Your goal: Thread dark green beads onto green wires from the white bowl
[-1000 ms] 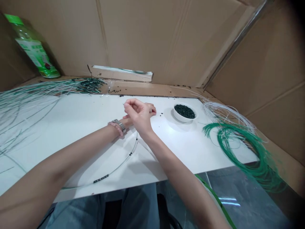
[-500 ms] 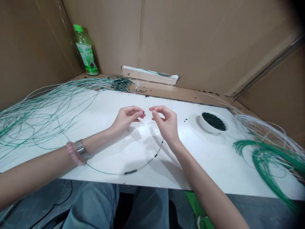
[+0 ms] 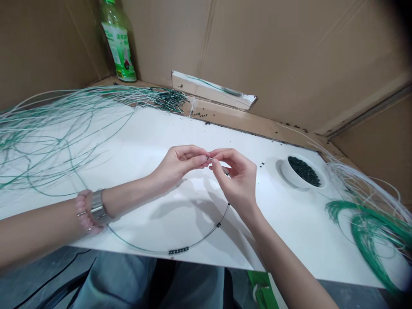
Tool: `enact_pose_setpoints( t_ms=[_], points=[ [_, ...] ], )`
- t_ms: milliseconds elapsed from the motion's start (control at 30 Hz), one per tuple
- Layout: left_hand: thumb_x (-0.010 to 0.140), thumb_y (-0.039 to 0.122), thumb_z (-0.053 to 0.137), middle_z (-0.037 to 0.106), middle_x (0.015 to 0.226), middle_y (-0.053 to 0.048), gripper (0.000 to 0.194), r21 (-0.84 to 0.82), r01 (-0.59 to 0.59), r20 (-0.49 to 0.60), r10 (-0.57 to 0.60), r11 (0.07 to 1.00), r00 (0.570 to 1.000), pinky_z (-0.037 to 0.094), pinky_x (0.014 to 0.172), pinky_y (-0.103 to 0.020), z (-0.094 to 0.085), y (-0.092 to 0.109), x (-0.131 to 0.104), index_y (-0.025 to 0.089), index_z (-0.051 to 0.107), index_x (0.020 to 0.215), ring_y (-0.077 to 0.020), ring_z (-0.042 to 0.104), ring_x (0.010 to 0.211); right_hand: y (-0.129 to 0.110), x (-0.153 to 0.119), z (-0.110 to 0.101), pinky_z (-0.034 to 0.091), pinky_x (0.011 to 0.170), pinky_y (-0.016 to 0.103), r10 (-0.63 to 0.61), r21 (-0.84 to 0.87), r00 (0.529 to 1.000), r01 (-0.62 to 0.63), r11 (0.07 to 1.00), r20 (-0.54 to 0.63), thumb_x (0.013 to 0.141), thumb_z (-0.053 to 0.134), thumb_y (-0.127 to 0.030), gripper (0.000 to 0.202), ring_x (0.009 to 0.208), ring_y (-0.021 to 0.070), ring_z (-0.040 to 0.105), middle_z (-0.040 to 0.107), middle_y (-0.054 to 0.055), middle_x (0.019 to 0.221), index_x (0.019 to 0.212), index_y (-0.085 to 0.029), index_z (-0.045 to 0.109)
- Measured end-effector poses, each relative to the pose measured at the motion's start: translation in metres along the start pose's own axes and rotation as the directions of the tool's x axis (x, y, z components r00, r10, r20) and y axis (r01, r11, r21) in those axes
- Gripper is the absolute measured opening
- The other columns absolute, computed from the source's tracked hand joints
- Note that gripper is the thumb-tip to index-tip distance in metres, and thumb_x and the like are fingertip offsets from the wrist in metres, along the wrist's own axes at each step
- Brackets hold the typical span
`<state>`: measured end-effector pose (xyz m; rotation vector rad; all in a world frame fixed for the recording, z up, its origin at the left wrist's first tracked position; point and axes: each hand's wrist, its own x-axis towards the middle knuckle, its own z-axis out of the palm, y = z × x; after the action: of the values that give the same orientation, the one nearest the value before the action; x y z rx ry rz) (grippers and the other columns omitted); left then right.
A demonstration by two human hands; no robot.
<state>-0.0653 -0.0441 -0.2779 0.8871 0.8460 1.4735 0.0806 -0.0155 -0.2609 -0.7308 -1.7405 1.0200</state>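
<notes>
Over the middle of the white table my left hand point(image 3: 182, 162) and my right hand point(image 3: 238, 174) meet at the fingertips. A tiny dark bead point(image 3: 207, 158) shows between the pinched left thumb and finger. The right thumb and index finger pinch the thin string point(image 3: 206, 235), its pale tip pointing at the bead. From the right hand the string hangs in a curve to the table and runs back under my left wrist. Threaded on it are a row of black beads point(image 3: 179, 250) near the table edge and a few loose ones higher up.
A white bowl point(image 3: 291, 177) of dark beads stands at right, near a green string bundle point(image 3: 363, 227) and white strands. Green and white strings point(image 3: 64, 128) with beaded ends spread at left. A green bottle point(image 3: 120, 51) stands by the cardboard wall point(image 3: 257, 56); stray beads lie along the back.
The hands have come together: the fingertips were apart and now touch, bringing the string tip to the bead. The camera view has shifted slightly.
</notes>
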Motion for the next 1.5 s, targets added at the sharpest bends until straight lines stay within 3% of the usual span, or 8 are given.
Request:
enact_pose_setpoints(
  t_ms=[433,1500],
  points=[
    [0.065,0.030,0.079,0.068,0.069,0.001,0.013,-0.004,0.010,0.002,-0.010,1.000,1.000,0.048,0.070,-0.018,0.0013,-0.0014,-0.0024,0.020,0.074,0.071,-0.0078,0.060,0.068,-0.0030,-0.0021,0.0008,0.057,0.056,0.021,-0.079,-0.104,0.997,0.078,0.991,-0.006,0.077,0.059,-0.013,0.007,0.074,0.0116,0.064,0.065,0.001,0.084,0.075,-0.020,0.059],
    [0.066,0.025,0.077,0.070,0.071,0.000,0.007,0.091,-0.039,-0.012,0.041,0.995,0.999,0.047,0.071,-0.023,-0.0013,-0.0010,-0.0037,0.020,0.074,0.070,-0.0108,0.060,0.069,-0.0036,-0.0018,-0.0006,0.056,0.054,0.021,-0.097,-0.134,0.995,0.101,0.986,0.036,0.077,0.058,-0.012,0.007,0.074,0.0119,0.064,0.066,0.002,0.083,0.074,-0.019,0.058]
  ],
)
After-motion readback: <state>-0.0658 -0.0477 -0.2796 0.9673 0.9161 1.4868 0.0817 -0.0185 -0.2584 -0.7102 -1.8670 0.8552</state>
